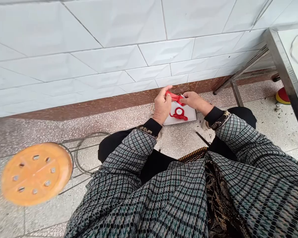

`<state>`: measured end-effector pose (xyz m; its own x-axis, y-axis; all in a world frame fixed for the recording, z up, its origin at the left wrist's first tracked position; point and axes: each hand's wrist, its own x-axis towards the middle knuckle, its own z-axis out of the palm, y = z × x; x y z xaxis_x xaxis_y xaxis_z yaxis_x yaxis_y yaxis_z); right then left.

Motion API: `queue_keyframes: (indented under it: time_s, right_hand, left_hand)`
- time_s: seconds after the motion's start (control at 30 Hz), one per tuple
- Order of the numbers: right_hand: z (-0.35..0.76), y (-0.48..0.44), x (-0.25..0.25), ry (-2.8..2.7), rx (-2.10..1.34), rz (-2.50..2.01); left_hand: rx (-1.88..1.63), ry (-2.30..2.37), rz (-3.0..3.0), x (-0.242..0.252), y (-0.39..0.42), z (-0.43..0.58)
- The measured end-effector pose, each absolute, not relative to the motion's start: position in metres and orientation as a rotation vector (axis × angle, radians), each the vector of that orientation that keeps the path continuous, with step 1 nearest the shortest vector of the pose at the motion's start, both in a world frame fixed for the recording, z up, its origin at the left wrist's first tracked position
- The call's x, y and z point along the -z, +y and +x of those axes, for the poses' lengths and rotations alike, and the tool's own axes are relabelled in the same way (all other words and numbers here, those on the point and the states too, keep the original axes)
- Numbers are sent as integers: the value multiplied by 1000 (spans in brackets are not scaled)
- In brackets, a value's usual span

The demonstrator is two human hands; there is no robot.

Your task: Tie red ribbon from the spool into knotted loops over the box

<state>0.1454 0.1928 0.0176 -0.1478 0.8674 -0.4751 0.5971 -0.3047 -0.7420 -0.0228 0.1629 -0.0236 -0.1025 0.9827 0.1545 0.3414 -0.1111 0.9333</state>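
A strip of red ribbon [173, 96] is stretched between my two hands. My left hand [163, 105] pinches its left end between thumb and fingers, with the index finger raised. At the other end, my right hand [194, 100] has its fingers closed on the ribbon; a small pale sliver shows by its fingertips, too small to name. Below the hands, a red ribbon spool [179, 111] with a white centre lies on a white flat board or box [191, 114], some of its ribbon loose around it.
An orange round stool [37, 173] with holes and metal legs lies tipped at the left. A metal-framed table [288, 62] stands at the right. A dark stick [203, 138] lies on the speckled floor. The white tiled wall [149, 53] rises just ahead. A red and yellow object [283, 96] sits under the table.
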Motion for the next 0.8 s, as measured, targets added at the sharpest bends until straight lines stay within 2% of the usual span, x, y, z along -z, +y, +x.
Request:
queue_keyframes:
  time_s: [0.13, 0.4, 0.8]
  right_hand:
    - [140, 189, -14, -1388, -1529, -1807]
    - [140, 187, -12, -784, -1958, -1652]
    - [142, 193, -4, -716, -1900, -1543]
  left_hand:
    - [-1131, 1496, 1858, 23, 149, -18]
    - [-1040, 1431, 2105, 29, 144, -15]
    - [-966, 1223, 2360, 32, 141, -10]
